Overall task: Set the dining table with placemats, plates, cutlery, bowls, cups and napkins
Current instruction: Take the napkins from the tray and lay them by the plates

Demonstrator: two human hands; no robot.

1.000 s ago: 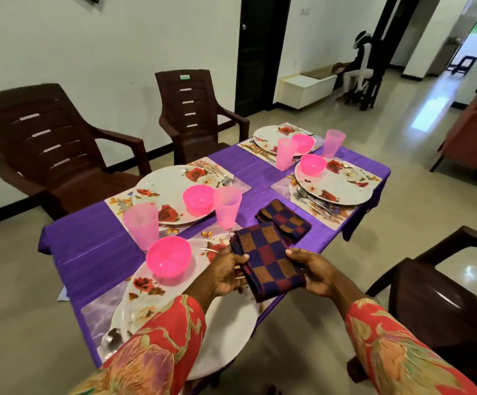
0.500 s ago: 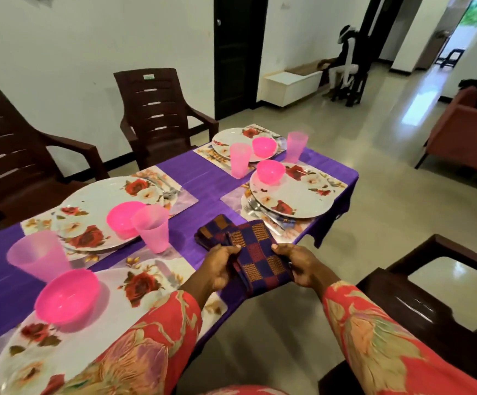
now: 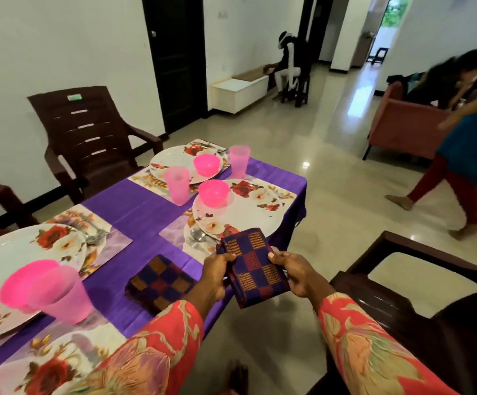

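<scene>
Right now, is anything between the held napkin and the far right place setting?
Nothing visible. Both hands, left hand and right hand, hold the checked napkin just short of that setting's plate, its far corner overlapping the rim.

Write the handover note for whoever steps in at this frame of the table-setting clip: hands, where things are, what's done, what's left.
Left hand and right hand both grip one folded checked napkin, held over the table's near edge beside the near-right plate.
A second folded napkin lies on the purple tablecloth.
Done: the placemats, plates, pink bowls and pink cups in view are out; cutlery shows at two settings.
Left: put down the held napkin, probably at the near-right setting, and place the loose one. No napkin shows at the far setting.
</scene>
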